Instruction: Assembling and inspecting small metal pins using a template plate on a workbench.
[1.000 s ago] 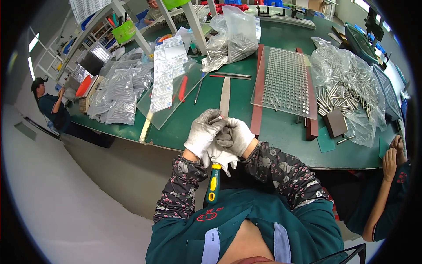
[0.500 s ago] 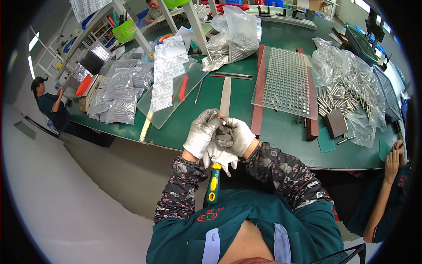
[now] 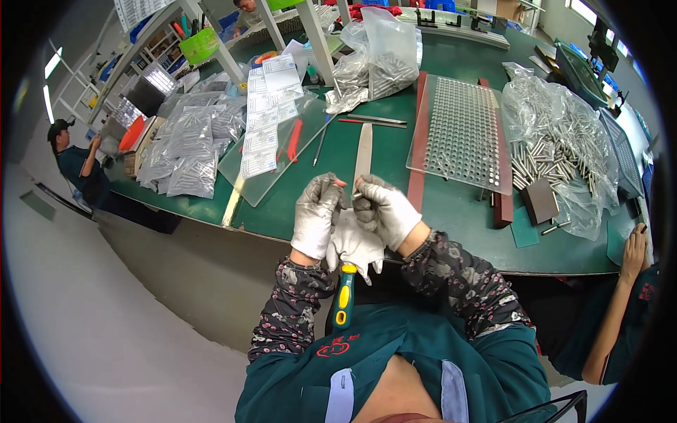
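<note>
pin [image 3: 357, 195], short and metallic, sits pinched between the gloved right hand's [image 3: 390, 211] thumb and finger, over the near edge of the green bench [image 3: 458, 222]. the left hand [image 3: 315, 215], gloved too, is apart from it, just beside, fingers curled, one bare fingertip showing; i cannot tell whether it grips anything. beneath them a white glove [image 3: 356, 243] lies over a file [image 3: 363, 151] with a green-and-yellow handle. printed sheets [image 3: 261, 144] on a clear plate [image 3: 257, 190] carry ruled tables, too small to read. red stitched characters and an emblem [image 3: 337, 345] mark the green shirt [image 3: 296, 374].
</note>
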`<act>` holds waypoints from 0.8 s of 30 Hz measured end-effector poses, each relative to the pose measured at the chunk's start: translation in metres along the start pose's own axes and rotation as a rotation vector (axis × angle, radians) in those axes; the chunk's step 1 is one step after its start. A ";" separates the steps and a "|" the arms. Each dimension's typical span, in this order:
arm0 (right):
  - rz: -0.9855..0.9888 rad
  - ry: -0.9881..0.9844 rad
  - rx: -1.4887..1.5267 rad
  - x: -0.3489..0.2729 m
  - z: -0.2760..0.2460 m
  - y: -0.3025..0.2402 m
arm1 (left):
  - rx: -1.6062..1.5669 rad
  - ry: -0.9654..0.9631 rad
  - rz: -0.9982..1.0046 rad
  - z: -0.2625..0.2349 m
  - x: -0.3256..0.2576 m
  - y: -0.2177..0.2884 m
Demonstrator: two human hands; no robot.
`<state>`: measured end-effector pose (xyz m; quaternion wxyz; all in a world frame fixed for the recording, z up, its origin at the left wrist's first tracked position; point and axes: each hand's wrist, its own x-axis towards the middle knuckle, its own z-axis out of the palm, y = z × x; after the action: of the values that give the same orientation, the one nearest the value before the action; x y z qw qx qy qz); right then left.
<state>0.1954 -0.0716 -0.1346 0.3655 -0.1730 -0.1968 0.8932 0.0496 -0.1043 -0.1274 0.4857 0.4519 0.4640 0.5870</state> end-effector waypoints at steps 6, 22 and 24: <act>-0.824 0.115 -1.673 0.009 0.007 -0.039 | 0.655 -0.062 0.271 -0.017 -0.017 -0.025; -0.372 -0.237 -2.340 0.032 0.005 -0.041 | 1.237 -0.261 0.385 -0.005 -0.023 -0.016; -0.361 -0.254 -2.355 0.029 0.007 -0.041 | 1.255 -0.271 0.360 -0.005 -0.023 -0.016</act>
<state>0.1968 -0.0253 -0.1140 0.0807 -0.2819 -0.9496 0.1109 0.0501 -0.1263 -0.1460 0.0792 0.7889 0.5700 0.2156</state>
